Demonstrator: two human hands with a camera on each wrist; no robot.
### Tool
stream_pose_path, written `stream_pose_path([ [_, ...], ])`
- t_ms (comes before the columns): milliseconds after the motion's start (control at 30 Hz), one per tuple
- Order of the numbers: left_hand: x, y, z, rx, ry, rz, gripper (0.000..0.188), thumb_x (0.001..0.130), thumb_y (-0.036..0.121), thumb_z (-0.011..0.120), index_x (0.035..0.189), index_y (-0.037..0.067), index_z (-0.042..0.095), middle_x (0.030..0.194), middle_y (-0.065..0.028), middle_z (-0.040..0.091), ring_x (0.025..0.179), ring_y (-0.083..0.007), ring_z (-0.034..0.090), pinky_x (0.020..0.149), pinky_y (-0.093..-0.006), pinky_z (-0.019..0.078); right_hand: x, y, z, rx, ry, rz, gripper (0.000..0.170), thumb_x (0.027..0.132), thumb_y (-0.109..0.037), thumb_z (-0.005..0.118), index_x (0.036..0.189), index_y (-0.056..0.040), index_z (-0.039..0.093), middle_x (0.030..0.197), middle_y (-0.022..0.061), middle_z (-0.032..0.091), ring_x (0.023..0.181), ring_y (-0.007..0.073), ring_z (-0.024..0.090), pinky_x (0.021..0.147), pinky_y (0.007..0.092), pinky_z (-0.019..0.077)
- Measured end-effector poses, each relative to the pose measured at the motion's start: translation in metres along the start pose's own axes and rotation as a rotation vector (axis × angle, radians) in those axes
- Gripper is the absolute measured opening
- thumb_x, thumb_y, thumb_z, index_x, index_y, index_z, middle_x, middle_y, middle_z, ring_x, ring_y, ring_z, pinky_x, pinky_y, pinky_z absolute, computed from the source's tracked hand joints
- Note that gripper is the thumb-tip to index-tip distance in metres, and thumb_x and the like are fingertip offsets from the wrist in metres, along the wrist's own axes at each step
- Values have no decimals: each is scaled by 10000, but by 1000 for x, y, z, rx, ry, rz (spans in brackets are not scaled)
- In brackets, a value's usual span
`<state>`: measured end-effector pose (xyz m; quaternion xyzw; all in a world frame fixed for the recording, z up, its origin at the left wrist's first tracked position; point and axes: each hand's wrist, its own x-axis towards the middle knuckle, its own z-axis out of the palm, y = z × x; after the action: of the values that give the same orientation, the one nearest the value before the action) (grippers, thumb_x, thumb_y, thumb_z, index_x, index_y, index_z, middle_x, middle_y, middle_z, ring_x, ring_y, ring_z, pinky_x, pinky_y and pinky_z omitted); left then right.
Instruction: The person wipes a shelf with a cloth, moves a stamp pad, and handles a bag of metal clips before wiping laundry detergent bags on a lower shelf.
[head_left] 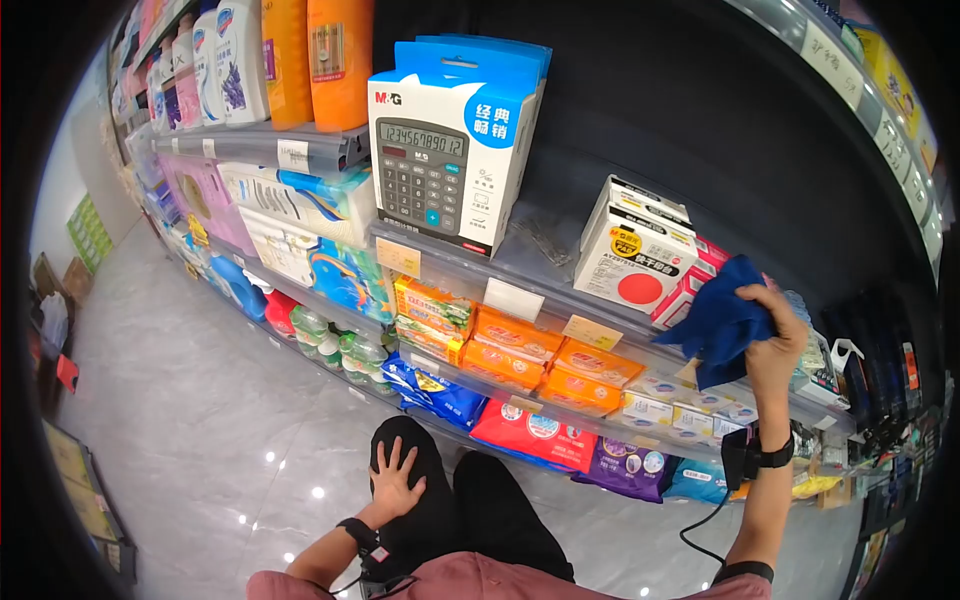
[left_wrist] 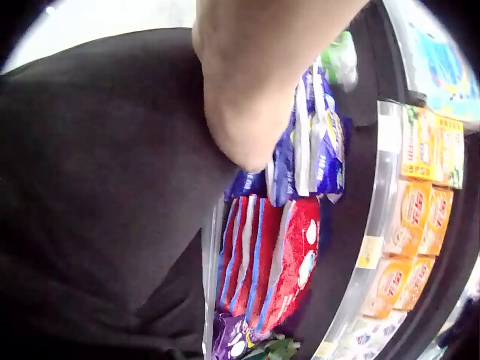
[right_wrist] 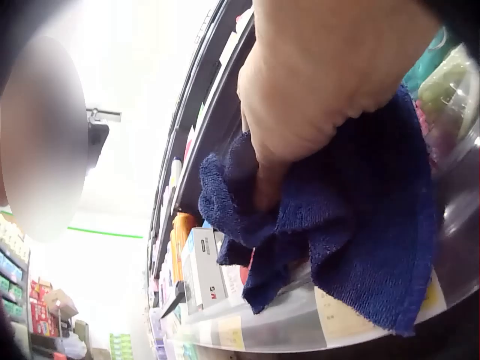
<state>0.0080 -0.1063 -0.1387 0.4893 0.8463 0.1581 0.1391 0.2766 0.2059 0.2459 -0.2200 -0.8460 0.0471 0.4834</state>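
My right hand (head_left: pixel 778 335) grips a crumpled dark blue cloth (head_left: pixel 722 318) near the front edge of the upper shelf. In the right wrist view the terry cloth (right_wrist: pixel 367 225) hangs in folds from the fingers, overlapping the clear price strip (right_wrist: pixel 289 330). Just left of the cloth stand white ink-pad boxes (head_left: pixel 636 250), with pink boxes (head_left: pixel 705 270) partly hidden behind it. My left hand (head_left: pixel 398 478) rests on the knee with its fingers spread. From the left wrist view that hand (left_wrist: pixel 251 112) lies against the black trousers, its fingers out of sight.
A boxed calculator (head_left: pixel 450 150) stands left on the same shelf, beyond a stretch of bare shelf surface. Orange soap packs (head_left: pixel 505 350) line the shelf below. Red bags (head_left: pixel 535 432) and blue bags (head_left: pixel 432 390) fill the bottom. Orange bottles (head_left: pixel 340 65) stand at the upper left.
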Motion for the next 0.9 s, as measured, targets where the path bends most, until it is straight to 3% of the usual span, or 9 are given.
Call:
stream_pose_path([
  [133, -1, 14, -2, 23, -25, -141, 736, 729, 396, 609, 1373, 158, 345, 1492, -144, 106, 1296, -527, 119, 904, -716, 251, 2, -1, -3, 97, 194, 163, 377, 666, 101, 531, 1021, 2, 610, 990, 51, 613, 933, 121, 561, 859, 226, 405],
  [233, 1, 12, 1, -36, 12, -108, 724, 716, 370, 617, 1359, 153, 364, 1488, -146, 124, 1293, -525, 131, 911, -712, 239, 2, -5, -5, 25, 372, 143, 279, 830, -72, 558, 1087, 36, 561, 1110, 104, 596, 1013, 172, 551, 910, 277, 390],
  [300, 2, 12, 2, -32, 40, -82, 710, 704, 350, 626, 1342, 147, 388, 1485, -147, 139, 1291, -518, 147, 914, -703, 241, -7, -1, -11, -174, 0, 166, 385, 847, -169, 530, 1173, 35, 517, 1189, 160, 560, 1088, 262, 534, 979, 356, 347],
  [367, 2, 14, 1, -42, 45, -82, 695, 697, 335, 632, 1326, 144, 409, 1479, -149, 160, 1287, -514, 160, 920, -692, 243, -1, -22, 7, -555, -261, -63, 462, 786, -150, 524, 1207, 36, 494, 1220, 197, 534, 1135, 334, 510, 1008, 390, 318],
  [400, 3, 15, 0, -44, 52, -74, 680, 690, 321, 637, 1311, 140, 429, 1472, -151, 181, 1283, -510, 174, 926, -681, 245, -2, -24, 11, -521, -223, 25, 497, 726, -140, 528, 1188, 40, 512, 1214, 219, 532, 1161, 381, 485, 1012, 416, 315],
  [633, 6, 13, -3, -111, 98, -58, 626, 665, 274, 648, 1254, 135, 487, 1438, -161, 261, 1257, -501, 225, 976, -605, 239, -21, -1, 7, -456, -91, 134, 350, 767, -118, 552, 1064, 63, 588, 1157, 215, 572, 1064, 359, 549, 938, 408, 387],
  [800, 11, 12, -1, -133, 104, -59, 607, 662, 268, 646, 1237, 139, 500, 1424, -161, 283, 1252, -496, 233, 984, -595, 238, -36, 10, 9, -487, 105, 79, 214, 706, -25, 629, 903, 54, 604, 1040, 220, 587, 945, 290, 576, 832, 372, 459],
  [833, 12, 12, 0, -135, 96, -58, 605, 662, 270, 646, 1235, 138, 504, 1421, -161, 288, 1253, -496, 233, 984, -593, 239, -42, 14, 6, -486, 101, 78, 214, 706, -25, 629, 903, 54, 604, 1040, 220, 587, 945, 290, 576, 832, 372, 459],
  [900, 13, 13, 0, -137, 87, -57, 603, 661, 272, 645, 1232, 137, 507, 1417, -162, 293, 1253, -497, 232, 985, -592, 240, -57, 25, -3, -481, 184, 157, 439, 738, -49, 673, 1150, 47, 561, 1163, 155, 596, 1045, 231, 567, 931, 313, 393],
])
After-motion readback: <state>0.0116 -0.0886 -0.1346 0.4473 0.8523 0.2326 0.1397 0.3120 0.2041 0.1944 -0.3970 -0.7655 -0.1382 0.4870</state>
